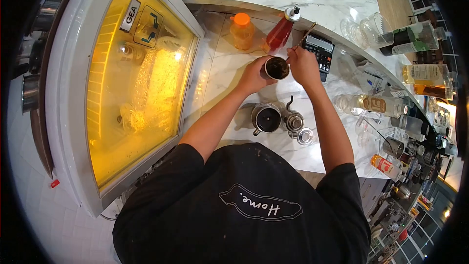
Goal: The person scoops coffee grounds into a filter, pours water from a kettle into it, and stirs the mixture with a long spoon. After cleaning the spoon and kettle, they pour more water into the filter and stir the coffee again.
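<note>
Head view looks straight down at a white marble surface [229, 68], and the main thing going on is a small metal cup [276, 68] full of something dark, standing upright with its open mouth facing up, so its long axis is pretty much vertical. It sits out near the far side of the surface, just in front of a red bottle [281, 32] and an orange-capped bottle [242, 31]. Left hand [254, 74] is curled around the side of the cup, fingers wrapped and closed on it. Right hand [303, 66] is just beside the rim on the other side, fingers pinched together on a thin spoon handle [305, 35] that sticks up and away, slanting toward the far right; the bowl end is hidden, so I can't tell whether it's in the liquid. A black calculator [320, 51] lies right next to the right hand. Closer to the person there's a steel pitcher [266, 118], a little metal pot [293, 120] with a thin spout touching it, and a round lid [306, 136] lying flat. Off to the left is a glass-topped freezer [141, 78] glowing yellow.
</note>
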`<state>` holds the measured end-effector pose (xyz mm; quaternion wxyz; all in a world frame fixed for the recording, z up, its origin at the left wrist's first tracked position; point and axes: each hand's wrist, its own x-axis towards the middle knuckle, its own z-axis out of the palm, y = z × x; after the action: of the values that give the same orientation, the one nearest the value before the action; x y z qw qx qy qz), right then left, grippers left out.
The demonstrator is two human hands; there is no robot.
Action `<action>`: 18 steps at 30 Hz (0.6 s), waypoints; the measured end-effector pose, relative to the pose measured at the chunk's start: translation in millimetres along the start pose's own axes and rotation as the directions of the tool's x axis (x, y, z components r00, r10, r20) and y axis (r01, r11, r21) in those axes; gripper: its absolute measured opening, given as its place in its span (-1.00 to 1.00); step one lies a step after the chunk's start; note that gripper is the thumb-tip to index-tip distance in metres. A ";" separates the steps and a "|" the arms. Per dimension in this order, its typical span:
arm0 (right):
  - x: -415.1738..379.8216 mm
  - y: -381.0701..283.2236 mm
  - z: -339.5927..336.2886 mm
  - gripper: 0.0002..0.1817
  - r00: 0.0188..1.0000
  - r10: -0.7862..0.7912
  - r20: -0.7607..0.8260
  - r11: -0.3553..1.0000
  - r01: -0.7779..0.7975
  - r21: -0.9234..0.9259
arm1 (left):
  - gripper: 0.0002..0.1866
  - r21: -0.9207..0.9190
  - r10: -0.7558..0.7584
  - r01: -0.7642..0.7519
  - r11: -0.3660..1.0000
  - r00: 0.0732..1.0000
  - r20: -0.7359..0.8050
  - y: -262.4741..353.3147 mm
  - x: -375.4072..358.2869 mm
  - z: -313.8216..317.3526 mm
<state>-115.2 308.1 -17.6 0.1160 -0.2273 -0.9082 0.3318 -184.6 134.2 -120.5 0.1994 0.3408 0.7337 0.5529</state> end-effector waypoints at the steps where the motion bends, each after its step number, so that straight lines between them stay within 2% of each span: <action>1: 0.8 2.5 -6.0 -0.69 1.000 -0.009 0.005 1.000 0.009 0.014 | -0.13 0.015 0.022 -0.022 1.000 1.000 -0.017 -0.8 2.3 6.4; 4: 4.5 20.2 -14.5 -0.72 1.000 -0.016 0.009 0.992 0.017 -0.125 | -0.15 0.125 0.098 -0.097 0.987 0.995 -0.003 4.0 8.2 16.5; 10: 7.0 26.4 -19.0 -0.68 0.999 0.032 -0.018 0.991 -0.034 -0.130 | -0.13 0.058 -0.013 0.012 0.998 1.000 0.011 -6.3 5.0 16.2; 15: 8.4 20.6 -16.5 -0.63 1.000 0.008 0.018 0.997 -0.007 -0.073 | -0.17 0.201 -0.034 0.037 0.979 0.999 -0.018 -10.9 -27.7 -13.4; 18: 10.1 19.7 -13.8 -0.62 0.999 0.036 0.038 0.991 -0.031 -0.127 | -0.20 0.259 -0.067 0.079 0.963 0.996 -0.056 -10.1 -54.8 -29.4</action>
<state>-112.4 333.9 -19.6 0.0776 -0.2429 -0.9255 0.2802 -169.5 73.3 -125.6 0.1559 0.3239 0.8165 0.4518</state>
